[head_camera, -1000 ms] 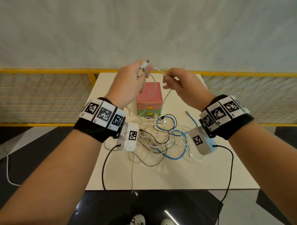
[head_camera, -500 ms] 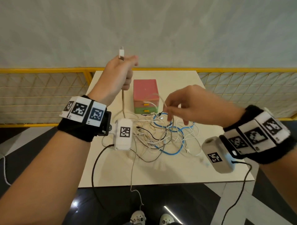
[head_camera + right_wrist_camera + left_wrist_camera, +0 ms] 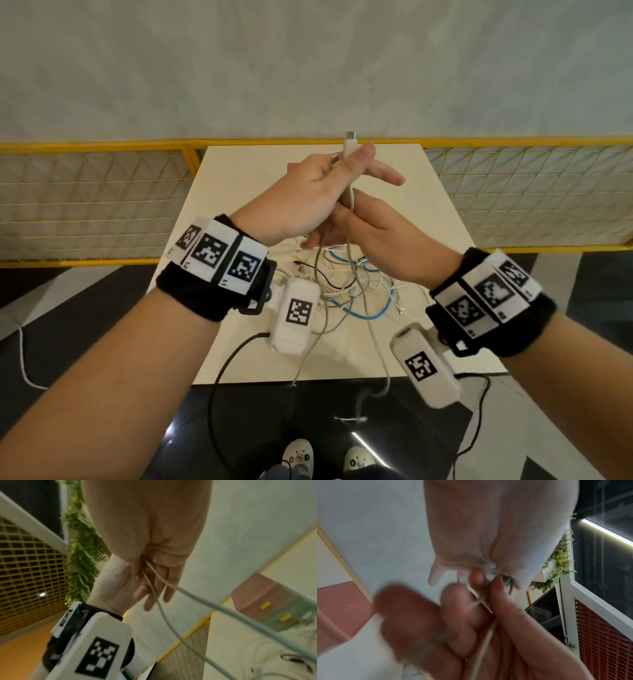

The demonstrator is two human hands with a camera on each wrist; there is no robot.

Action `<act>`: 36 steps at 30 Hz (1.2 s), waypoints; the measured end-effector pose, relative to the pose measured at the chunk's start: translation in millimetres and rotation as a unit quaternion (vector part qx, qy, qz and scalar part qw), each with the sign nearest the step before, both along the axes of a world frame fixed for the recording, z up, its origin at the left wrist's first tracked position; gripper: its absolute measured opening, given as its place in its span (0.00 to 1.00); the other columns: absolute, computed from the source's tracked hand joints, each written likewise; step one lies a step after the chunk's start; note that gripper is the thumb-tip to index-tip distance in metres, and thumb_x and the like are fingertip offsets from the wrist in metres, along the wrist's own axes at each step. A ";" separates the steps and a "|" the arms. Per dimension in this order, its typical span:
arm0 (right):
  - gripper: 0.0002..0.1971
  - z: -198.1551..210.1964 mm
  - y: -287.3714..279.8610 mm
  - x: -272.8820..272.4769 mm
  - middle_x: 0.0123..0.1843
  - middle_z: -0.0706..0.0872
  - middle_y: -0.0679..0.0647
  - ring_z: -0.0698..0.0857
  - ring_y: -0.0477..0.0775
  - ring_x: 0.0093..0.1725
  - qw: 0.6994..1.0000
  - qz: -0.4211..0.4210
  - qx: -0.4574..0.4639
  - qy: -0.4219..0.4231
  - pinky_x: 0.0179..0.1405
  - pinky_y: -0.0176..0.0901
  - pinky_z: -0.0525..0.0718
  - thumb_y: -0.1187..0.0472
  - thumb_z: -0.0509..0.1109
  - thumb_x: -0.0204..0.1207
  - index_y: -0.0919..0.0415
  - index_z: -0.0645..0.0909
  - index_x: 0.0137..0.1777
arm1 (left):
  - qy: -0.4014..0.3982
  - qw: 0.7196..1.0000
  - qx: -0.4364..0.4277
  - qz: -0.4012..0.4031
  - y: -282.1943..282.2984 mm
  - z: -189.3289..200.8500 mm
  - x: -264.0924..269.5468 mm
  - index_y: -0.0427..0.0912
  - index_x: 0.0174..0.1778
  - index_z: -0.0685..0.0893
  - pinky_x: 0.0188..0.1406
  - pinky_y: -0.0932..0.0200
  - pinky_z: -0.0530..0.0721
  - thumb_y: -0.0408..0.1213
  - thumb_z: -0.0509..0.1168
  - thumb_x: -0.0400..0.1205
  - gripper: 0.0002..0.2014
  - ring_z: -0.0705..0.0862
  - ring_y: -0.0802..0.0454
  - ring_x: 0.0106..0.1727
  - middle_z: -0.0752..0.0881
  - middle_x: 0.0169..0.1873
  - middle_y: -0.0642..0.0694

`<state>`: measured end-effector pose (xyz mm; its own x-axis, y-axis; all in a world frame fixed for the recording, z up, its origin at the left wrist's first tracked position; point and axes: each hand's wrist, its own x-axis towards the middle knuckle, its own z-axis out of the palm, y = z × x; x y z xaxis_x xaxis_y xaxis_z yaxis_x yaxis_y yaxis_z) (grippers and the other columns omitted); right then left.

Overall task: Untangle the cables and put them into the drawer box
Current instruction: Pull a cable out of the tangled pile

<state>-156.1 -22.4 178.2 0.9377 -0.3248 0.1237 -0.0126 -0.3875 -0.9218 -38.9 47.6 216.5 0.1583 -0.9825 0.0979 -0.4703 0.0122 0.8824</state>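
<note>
My left hand (image 3: 352, 157) is raised above the table and pinches a white cable (image 3: 350, 145) just below its plug, which points up; a second metal plug (image 3: 335, 158) sticks out beside the thumb. Right under it my right hand (image 3: 342, 222) grips the same cable's hanging strands (image 3: 223, 609). The strands run down into the tangle of white, black and blue cables (image 3: 342, 284) on the table. The pink and green drawer box (image 3: 267, 599) stands shut behind the pile; my hands hide most of it in the head view.
The beige table (image 3: 239, 342) is small, with its near edge just below my wrists. A yellow mesh railing (image 3: 102, 144) runs behind it against a grey wall. One cable end hangs over the front edge toward the dark floor (image 3: 102, 291).
My left hand has carried the plug from the left toward the middle. My right hand has risen from the pile and taken hold of the cable just below the left hand.
</note>
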 end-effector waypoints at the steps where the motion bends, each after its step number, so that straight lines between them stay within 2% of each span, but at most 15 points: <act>1: 0.11 -1.9 3.1 0.5 0.39 0.81 0.64 0.85 0.61 0.38 0.999 -0.002 0.047 -0.014 0.52 0.64 0.86 0.64 0.49 0.88 0.66 0.73 0.54 | 0.005 1.000 -0.002 0.012 -0.2 -2.2 1.2 0.51 0.63 0.86 0.26 0.67 0.78 0.52 0.48 0.90 0.22 0.84 0.58 0.27 0.89 0.34 0.54; 3: 0.10 -7.1 8.1 0.4 0.31 0.71 0.58 0.74 0.55 0.25 0.995 -0.007 0.093 -0.033 0.37 0.68 0.85 0.64 0.49 0.88 0.61 0.68 0.47 | 0.033 0.999 -0.029 0.025 0.1 -8.8 4.3 0.50 0.73 0.76 0.34 0.72 0.78 0.48 0.52 0.90 0.18 0.89 0.60 0.40 0.92 0.48 0.51; 6: 0.07 -10.9 12.0 0.3 0.30 0.64 0.54 0.63 0.50 0.22 0.992 -0.017 0.117 -0.048 0.24 0.53 0.80 0.62 0.49 0.88 0.60 0.67 0.50 | 0.040 0.995 -0.085 0.018 0.8 -15.4 4.6 0.52 0.79 0.63 0.42 0.76 0.79 0.41 0.54 0.90 0.20 0.91 0.50 0.46 0.93 0.45 0.46; 10: 0.11 -9.9 12.7 2.6 0.28 0.64 0.52 0.62 0.52 0.22 0.985 -0.037 0.150 -0.080 0.20 0.47 0.76 0.59 0.48 0.88 0.62 0.67 0.46 | 0.071 0.992 -0.100 0.019 3.0 -9.8 0.0 0.37 0.57 0.72 0.28 0.59 0.81 0.42 0.49 0.91 0.13 0.88 0.36 0.36 0.92 0.43 0.40; 12: 0.13 -9.6 10.9 2.8 0.27 0.64 0.52 0.61 0.53 0.22 0.983 -0.036 0.159 -0.089 0.19 0.45 0.75 0.60 0.48 0.88 0.62 0.67 0.44 | 0.106 0.990 -0.094 0.025 5.1 -6.7 -1.7 0.36 0.51 0.73 0.34 0.42 0.83 0.44 0.43 0.92 0.18 0.86 0.29 0.39 0.92 0.44 0.38; 13: 0.13 -9.7 10.1 2.5 0.27 0.64 0.52 0.61 0.53 0.22 0.982 -0.030 0.162 -0.087 0.19 0.45 0.75 0.60 0.48 0.88 0.63 0.67 0.44 | 0.115 0.989 -0.091 0.027 5.9 -6.5 -1.6 0.37 0.48 0.73 0.34 0.40 0.82 0.46 0.41 0.91 0.20 0.85 0.30 0.37 0.92 0.44 0.39; 16: 0.13 -9.4 7.6 0.5 0.28 0.66 0.53 0.63 0.52 0.23 0.983 -0.008 0.162 -0.079 0.21 0.45 0.76 0.61 0.49 0.88 0.64 0.70 0.45 | 0.084 0.991 -0.091 0.044 4.5 -8.9 1.1 0.40 0.42 0.75 0.25 0.55 0.75 0.47 0.41 0.91 0.23 0.75 0.42 0.25 0.92 0.45 0.36; 18: 0.14 -8.2 6.6 0.0 0.27 0.65 0.52 0.62 0.51 0.23 0.983 -0.015 0.165 -0.080 0.19 0.41 0.71 0.61 0.49 0.88 0.64 0.71 0.44 | 0.092 0.990 -0.096 0.050 3.4 -10.9 -0.8 0.41 0.50 0.80 0.28 0.56 0.77 0.47 0.40 0.91 0.24 0.78 0.36 0.28 0.93 0.45 0.40; 19: 0.14 -7.7 6.0 0.1 0.26 0.64 0.50 0.60 0.50 0.23 0.981 -0.023 0.173 -0.081 0.19 0.38 0.65 0.61 0.48 0.88 0.63 0.70 0.43 | 0.109 0.988 -0.098 0.042 3.4 -11.5 -3.2 0.44 0.60 0.80 0.33 0.52 0.81 0.47 0.40 0.91 0.24 0.84 0.30 0.37 0.93 0.48 0.43; 21: 0.16 -7.7 4.3 0.2 0.25 0.64 0.47 0.57 0.48 0.23 0.977 -0.042 0.191 -0.084 0.21 0.41 0.55 0.60 0.48 0.88 0.61 0.69 0.41 | 0.132 0.986 -0.094 0.029 3.4 -12.6 -7.0 0.49 0.76 0.71 0.42 0.54 0.81 0.48 0.42 0.91 0.21 0.87 0.35 0.53 0.91 0.55 0.47; 24: 0.17 -11.9 3.2 -0.6 0.26 0.64 0.51 0.56 0.49 0.24 0.976 -0.052 0.192 -0.090 0.24 0.47 0.52 0.60 0.47 0.89 0.62 0.71 0.41 | 0.157 0.985 -0.064 0.035 2.1 -13.5 -7.3 0.38 0.73 0.75 0.32 0.73 0.77 0.45 0.46 0.91 0.22 0.90 0.50 0.55 0.89 0.59 0.44; 29: 0.16 -16.9 4.1 1.2 0.26 0.65 0.49 0.58 0.50 0.25 0.975 -0.037 0.200 -0.094 0.25 0.47 0.55 0.60 0.46 0.89 0.65 0.70 0.43 | 0.157 0.982 -0.087 0.055 0.3 -12.5 -6.6 0.39 0.72 0.78 0.21 0.65 0.75 0.46 0.43 0.92 0.24 0.91 0.53 0.53 0.91 0.56 0.45; 31: 0.17 -17.0 4.6 1.4 0.26 0.65 0.51 0.60 0.51 0.25 0.979 -0.023 0.188 -0.081 0.24 0.46 0.59 0.60 0.46 0.89 0.64 0.70 0.41 | 0.177 0.978 -0.099 0.049 0.3 -12.9 -7.4 0.42 0.76 0.74 0.32 0.52 0.85 0.46 0.41 0.92 0.24 0.91 0.51 0.54 0.91 0.56 0.44; 33: 0.17 -16.2 5.9 1.1 0.27 0.62 0.54 0.61 0.51 0.25 0.982 -0.014 0.177 -0.069 0.24 0.45 0.63 0.60 0.46 0.89 0.63 0.69 0.40 | 0.200 0.973 -0.105 0.037 -1.0 -13.6 -7.1 0.45 0.79 0.69 0.55 0.41 0.88 0.47 0.43 0.91 0.23 0.91 0.48 0.56 0.91 0.56 0.44; 36: 0.17 -13.7 6.4 2.7 0.26 0.62 0.50 0.59 0.48 0.24 0.981 -0.019 0.171 -0.089 0.23 0.43 0.60 0.61 0.46 0.88 0.62 0.66 0.38 | 0.239 0.967 -0.077 0.040 -3.3 -14.9 -7.0 0.45 0.80 0.67 0.50 0.60 0.88 0.46 0.51 0.90 0.22 0.91 0.47 0.55 0.91 0.57 0.43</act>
<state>-153.4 -16.0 164.5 0.8971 -0.4110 0.1621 0.1521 -0.0572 -0.9867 -45.9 44.3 201.6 0.2963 -0.9450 0.1386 -0.0148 0.1406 0.9900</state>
